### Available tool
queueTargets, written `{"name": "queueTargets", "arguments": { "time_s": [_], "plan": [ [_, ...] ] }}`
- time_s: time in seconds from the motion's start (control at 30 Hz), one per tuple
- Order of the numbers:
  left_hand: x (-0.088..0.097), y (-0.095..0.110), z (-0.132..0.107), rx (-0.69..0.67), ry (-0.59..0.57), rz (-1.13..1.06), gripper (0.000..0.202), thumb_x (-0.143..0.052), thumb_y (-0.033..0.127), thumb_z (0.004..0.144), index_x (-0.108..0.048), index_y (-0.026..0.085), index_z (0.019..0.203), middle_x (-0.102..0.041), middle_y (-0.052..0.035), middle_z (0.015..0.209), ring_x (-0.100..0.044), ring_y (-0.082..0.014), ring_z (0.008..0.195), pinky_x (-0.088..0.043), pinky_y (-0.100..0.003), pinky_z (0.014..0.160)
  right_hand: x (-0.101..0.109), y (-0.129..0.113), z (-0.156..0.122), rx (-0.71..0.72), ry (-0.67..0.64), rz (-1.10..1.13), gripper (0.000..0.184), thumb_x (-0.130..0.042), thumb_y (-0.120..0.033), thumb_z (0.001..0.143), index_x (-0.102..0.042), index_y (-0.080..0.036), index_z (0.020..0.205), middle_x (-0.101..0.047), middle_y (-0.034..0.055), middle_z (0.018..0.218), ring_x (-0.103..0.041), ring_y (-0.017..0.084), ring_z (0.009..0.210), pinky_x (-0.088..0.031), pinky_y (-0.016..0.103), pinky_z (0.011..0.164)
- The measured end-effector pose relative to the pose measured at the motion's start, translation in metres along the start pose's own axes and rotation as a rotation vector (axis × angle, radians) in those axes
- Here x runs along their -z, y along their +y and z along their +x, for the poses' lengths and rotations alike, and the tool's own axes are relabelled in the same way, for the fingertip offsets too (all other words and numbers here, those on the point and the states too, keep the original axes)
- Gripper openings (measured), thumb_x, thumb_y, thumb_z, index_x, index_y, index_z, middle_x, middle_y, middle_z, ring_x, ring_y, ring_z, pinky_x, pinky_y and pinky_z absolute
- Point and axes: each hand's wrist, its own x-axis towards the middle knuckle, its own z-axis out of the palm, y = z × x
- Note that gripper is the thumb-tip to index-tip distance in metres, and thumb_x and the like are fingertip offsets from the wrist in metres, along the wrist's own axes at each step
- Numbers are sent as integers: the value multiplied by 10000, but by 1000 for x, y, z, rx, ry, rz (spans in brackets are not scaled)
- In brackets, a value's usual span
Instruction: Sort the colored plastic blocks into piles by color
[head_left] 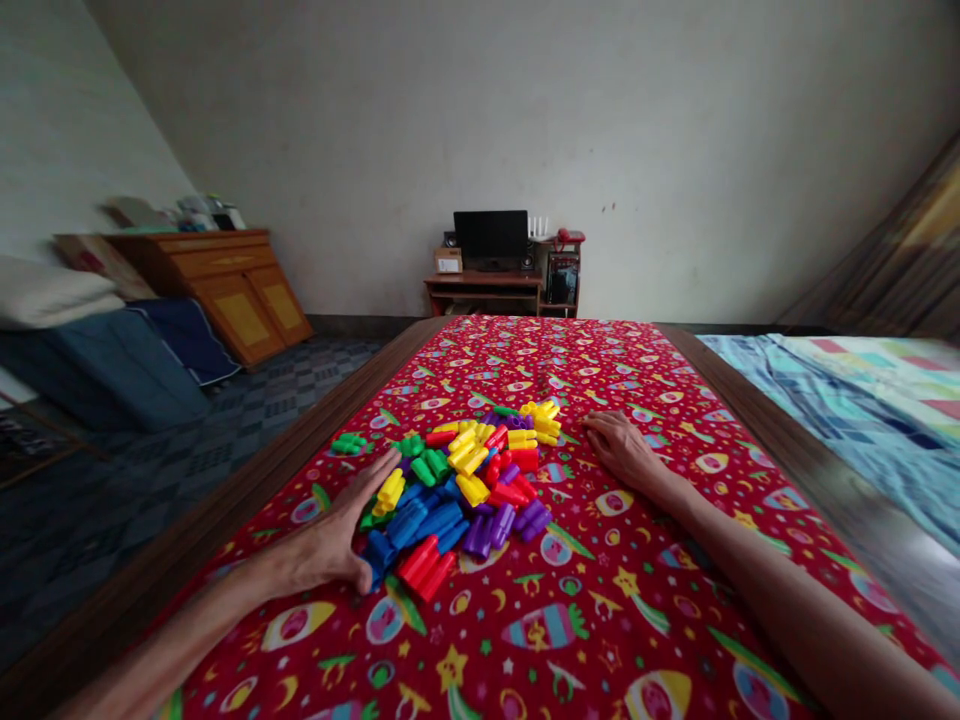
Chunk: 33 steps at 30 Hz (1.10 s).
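A pile of plastic toy building pieces in yellow, red, green, blue and purple lies on the red patterned tablecloth (pixel 525 650). My left hand (pixel 341 530) curves around the pile's left side, thumb and fingers wide apart, close to the blue pieces (pixel 427 522) and a yellow piece (pixel 390 490). Whether it touches them I cannot tell. To the right of the pile, my right hand (pixel 621 447) rests on the cloth with its fingers loosely extended and nothing in it. The yellow pieces (pixel 546 420) at the far right of the pile are nearest to it. One green piece (pixel 349 443) lies apart at the left.
Past the table's far end stands a desk (pixel 484 283) with a monitor (pixel 491 238). A wooden cabinet (pixel 240 290) is at the left. On the right is a bed with a blue patterned sheet (pixel 817 420). The table's dark wooden edge (pixel 300 440) borders the cloth.
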Motion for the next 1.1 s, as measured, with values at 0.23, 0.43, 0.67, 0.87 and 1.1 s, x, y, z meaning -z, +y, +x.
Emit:
{"name": "queueTargets", "arguments": {
  "time_s": [0.23,0.43,0.67,0.87,1.1],
  "plan": [
    [-25,61,60,-156,-108,-121,1350,-800,686,507,-18,316,1543,31,-149,1618,-73,-423,1459,-243,-570,1140,-2,1,0,-17,3,-8,298,-397,-189,931,-690,-151,964,-706,123,961,-631,213,855,-490,363,837],
    [-44,105,127,-336,-149,-160,1176,-730,687,629,-84,325,1542,-9,-107,1625,-12,-392,1470,-175,-544,1174,-8,9,-3,-1,22,38,271,-424,-159,901,-683,-150,981,-708,111,938,-627,216,867,-480,351,829],
    [-37,122,156,-375,-44,-189,996,-428,821,753,-175,262,1538,-164,-109,1609,-148,-335,1467,-194,-478,1185,-2,12,-6,20,16,169,167,-516,-250,858,-659,-163,852,-697,112,906,-620,218,823,-467,346,798],
    [7,21,107,158,327,181,660,-130,576,961,-424,214,1428,-439,-109,1477,-283,-290,1426,-182,-526,1171,-6,15,-6,-131,61,178,196,-502,-170,768,-683,-145,837,-705,107,856,-612,216,815,-469,323,781],
    [-13,-22,90,304,178,297,587,-189,421,933,-521,127,1319,-566,-140,1362,-475,-259,1301,-302,-474,1129,-3,10,1,-478,146,218,362,-454,-139,766,-755,-194,960,-749,57,814,-663,188,732,-481,250,676]
  ]
}}
